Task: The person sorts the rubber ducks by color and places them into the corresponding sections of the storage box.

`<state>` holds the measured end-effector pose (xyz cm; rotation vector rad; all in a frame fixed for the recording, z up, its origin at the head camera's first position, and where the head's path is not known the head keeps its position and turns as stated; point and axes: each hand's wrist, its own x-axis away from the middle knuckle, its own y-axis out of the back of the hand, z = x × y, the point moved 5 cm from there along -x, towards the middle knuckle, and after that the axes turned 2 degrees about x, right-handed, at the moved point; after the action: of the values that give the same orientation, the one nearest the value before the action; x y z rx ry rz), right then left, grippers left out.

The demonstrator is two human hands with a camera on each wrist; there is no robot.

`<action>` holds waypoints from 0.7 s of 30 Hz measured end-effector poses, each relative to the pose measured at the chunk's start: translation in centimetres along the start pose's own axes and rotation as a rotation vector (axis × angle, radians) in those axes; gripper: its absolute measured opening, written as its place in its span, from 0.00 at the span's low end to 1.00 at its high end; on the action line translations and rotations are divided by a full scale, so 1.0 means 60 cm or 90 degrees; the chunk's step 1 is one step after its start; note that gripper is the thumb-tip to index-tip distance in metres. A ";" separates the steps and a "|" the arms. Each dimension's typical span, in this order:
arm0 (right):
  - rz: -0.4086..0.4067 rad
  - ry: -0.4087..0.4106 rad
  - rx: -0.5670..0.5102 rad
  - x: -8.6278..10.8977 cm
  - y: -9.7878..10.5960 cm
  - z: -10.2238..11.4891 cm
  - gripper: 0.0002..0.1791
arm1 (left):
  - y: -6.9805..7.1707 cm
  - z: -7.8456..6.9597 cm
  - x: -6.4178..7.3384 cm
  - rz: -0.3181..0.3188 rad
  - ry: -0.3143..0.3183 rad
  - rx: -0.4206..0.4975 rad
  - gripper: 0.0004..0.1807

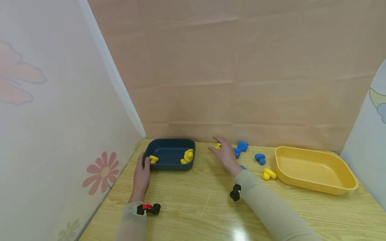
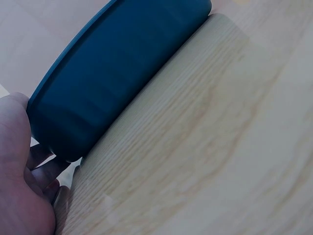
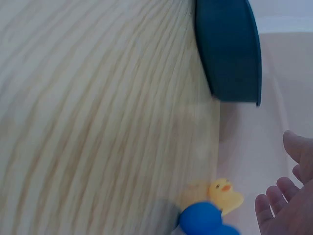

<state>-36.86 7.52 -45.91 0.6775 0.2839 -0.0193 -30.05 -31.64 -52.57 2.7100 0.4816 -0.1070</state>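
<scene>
The right hand (image 1: 223, 152) hangs with thumb and fingers spread, nothing in its grasp, and right there in front of it we have the yellow duck (image 1: 218, 146), on the table (image 1: 181, 204) near the back wall (image 1: 187, 83). No contact that we can make out, though the hand hides much of the duck from the head view. Over on the other side, the left hand (image 1: 142, 172) grips the left end of the dark blue bin (image 1: 172, 166), two yellow toys already inside, one at each end. Here's our worry: a blue toy (image 1: 237, 152) sits just beside the duck, so a loose pinch could catch both or knock one against the wall. Watch those rounded bodies, too; squeezed off-centre, the duck might well pop out sideways. And should the left hand pull or press unevenly, we could see the bin slide or tip, shifting what's in it.
</scene>
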 end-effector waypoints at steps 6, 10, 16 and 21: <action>0.006 -0.003 0.029 -0.005 0.007 -0.024 0.37 | -0.001 0.002 0.000 0.001 -0.004 -0.001 0.39; 0.012 -0.002 0.037 -0.006 0.010 -0.034 0.38 | -0.001 0.000 0.001 0.000 -0.003 -0.006 0.40; 0.030 -0.003 0.041 -0.010 0.007 -0.046 0.39 | 0.000 -0.003 0.003 0.002 0.000 -0.003 0.40; 0.049 -0.006 0.048 -0.012 0.002 -0.055 0.39 | 0.000 -0.003 0.003 0.004 0.003 0.000 0.39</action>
<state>-38.38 9.59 -48.09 0.7631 0.2494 0.0403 -29.89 -31.53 -52.41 2.7121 0.4735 -0.0993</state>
